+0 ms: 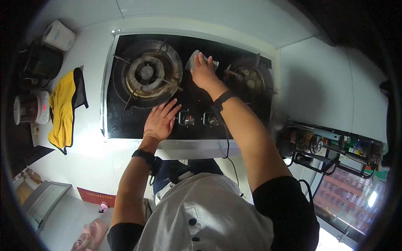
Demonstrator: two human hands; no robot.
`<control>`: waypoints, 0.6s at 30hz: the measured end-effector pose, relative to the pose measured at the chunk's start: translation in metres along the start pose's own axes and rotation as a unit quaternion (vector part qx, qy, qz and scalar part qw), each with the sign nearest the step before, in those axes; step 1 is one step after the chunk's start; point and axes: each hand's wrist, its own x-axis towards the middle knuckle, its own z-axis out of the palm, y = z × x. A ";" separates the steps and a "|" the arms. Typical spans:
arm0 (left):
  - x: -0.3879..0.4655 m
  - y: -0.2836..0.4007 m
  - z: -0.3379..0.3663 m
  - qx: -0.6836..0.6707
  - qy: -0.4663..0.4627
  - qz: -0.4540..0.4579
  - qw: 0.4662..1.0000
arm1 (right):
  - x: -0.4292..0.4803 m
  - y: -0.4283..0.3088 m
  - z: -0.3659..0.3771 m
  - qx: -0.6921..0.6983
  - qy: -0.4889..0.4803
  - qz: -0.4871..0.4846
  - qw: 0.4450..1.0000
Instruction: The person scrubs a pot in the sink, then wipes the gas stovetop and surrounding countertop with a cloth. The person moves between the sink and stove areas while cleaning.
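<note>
Under my right hand (204, 71) lies a grey cloth (192, 60), pressed on the black glass top of a two-burner gas cooktop (125, 125). The fingers are spread over the cloth, between the large left burner (147, 72) and the smaller right burner (251, 78). My left hand (160, 119) rests palm down on the glass, fingers spread, just below the left burner's ring and beside the left control knob (188, 119). It holds nothing. Another control knob (211, 119) sits close to my right forearm.
On the counter at left lie a yellow cloth with black edging (64, 109), a paper roll (59, 35) and a white appliance with a clear container (31, 107). A black rack (333, 150) with utensils and bottles stands at right. A black cable (233, 166) hangs over the front edge.
</note>
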 end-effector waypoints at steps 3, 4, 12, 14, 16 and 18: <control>0.001 0.001 0.000 0.003 -0.009 -0.002 1.000 | -0.027 0.013 0.011 0.004 0.017 -0.071 0.997; 0.002 0.001 0.000 0.002 -0.008 0.000 1.000 | -0.045 0.016 0.016 -0.005 0.014 -0.082 0.996; 0.001 0.002 0.000 0.001 0.013 0.006 1.000 | -0.154 0.036 0.007 0.111 0.008 -0.110 0.988; 0.001 0.003 0.001 0.010 -0.002 -0.003 1.000 | -0.165 0.031 0.006 0.145 -0.017 -0.056 0.988; 0.001 0.003 0.001 0.006 0.010 0.002 1.000 | -0.164 0.028 0.008 0.171 -0.055 0.036 0.983; 0.001 0.003 0.001 0.006 0.013 0.006 1.000 | -0.151 0.026 0.013 0.120 -0.008 0.008 0.993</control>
